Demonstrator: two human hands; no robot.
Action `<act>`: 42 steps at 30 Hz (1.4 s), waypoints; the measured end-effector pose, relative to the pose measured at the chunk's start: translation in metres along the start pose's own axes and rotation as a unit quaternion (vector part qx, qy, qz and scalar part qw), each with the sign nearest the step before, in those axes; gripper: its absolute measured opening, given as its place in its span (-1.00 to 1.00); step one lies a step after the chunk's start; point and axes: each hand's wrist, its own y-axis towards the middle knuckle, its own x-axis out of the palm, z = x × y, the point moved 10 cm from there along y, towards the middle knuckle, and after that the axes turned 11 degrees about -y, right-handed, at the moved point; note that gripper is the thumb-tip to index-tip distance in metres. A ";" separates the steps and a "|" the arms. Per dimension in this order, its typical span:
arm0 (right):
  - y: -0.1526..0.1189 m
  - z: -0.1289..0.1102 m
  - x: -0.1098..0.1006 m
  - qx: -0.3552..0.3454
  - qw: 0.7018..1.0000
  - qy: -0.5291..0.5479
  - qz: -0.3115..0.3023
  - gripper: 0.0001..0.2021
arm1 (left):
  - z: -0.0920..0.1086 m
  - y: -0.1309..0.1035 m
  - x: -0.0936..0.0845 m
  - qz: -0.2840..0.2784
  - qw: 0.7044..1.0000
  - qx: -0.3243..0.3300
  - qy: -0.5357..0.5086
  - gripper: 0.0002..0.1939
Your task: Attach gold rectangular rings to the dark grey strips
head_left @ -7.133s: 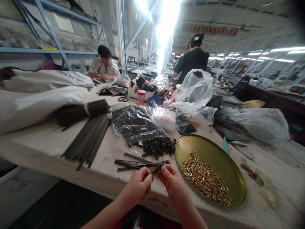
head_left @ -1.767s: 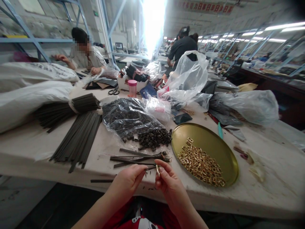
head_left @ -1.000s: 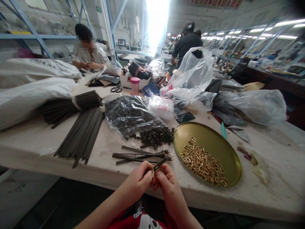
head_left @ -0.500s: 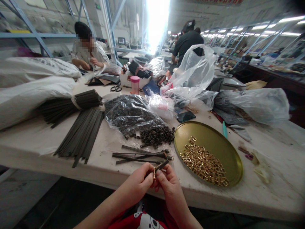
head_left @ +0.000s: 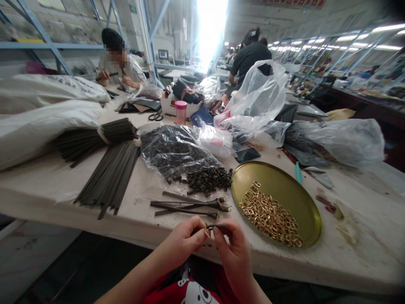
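On white worktable [head_left: 47,185] | gold tray [head_left: 278,185] | factory hall, blue racking [head_left: 47,44]

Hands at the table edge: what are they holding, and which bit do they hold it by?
Both pinch one thin dark strip with a small gold buckle on it. The left hand grips at the buckle; the right hand pinches the strip's free end.
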 end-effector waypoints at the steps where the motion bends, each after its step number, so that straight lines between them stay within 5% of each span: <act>1: -0.001 -0.012 -0.002 -0.056 0.998 -0.024 -0.007 -0.93 | -0.002 0.000 0.000 0.000 1.000 -0.003 -0.015 -0.77; 4: -0.004 -0.034 0.004 -0.146 0.985 -0.043 -0.077 -0.83 | -0.006 -0.001 -0.003 0.008 0.999 -0.005 -0.041 -0.75; 10: 0.010 -0.019 0.022 -0.025 0.979 0.010 -0.200 -0.88 | -0.010 -0.005 -0.006 0.008 0.999 -0.026 -0.023 -0.79; 15: 0.012 -0.020 0.033 -0.023 0.958 0.003 -0.285 -0.89 | -0.005 -0.006 -0.012 0.031 0.999 -0.027 0.026 -0.85; 26: 0.010 -0.016 0.038 -0.069 0.949 -0.083 -0.295 -0.94 | -0.014 -0.003 -0.014 0.048 0.991 -0.015 0.122 -0.88; 37: -0.001 0.020 0.039 0.146 0.932 0.094 -0.320 -0.83 | -0.018 -0.004 -0.002 -0.010 0.994 -0.056 0.088 -0.89; 42: 0.006 0.013 0.034 0.076 0.953 0.005 -0.294 -0.96 | -0.012 -0.002 -0.003 0.007 0.991 -0.013 0.132 -0.84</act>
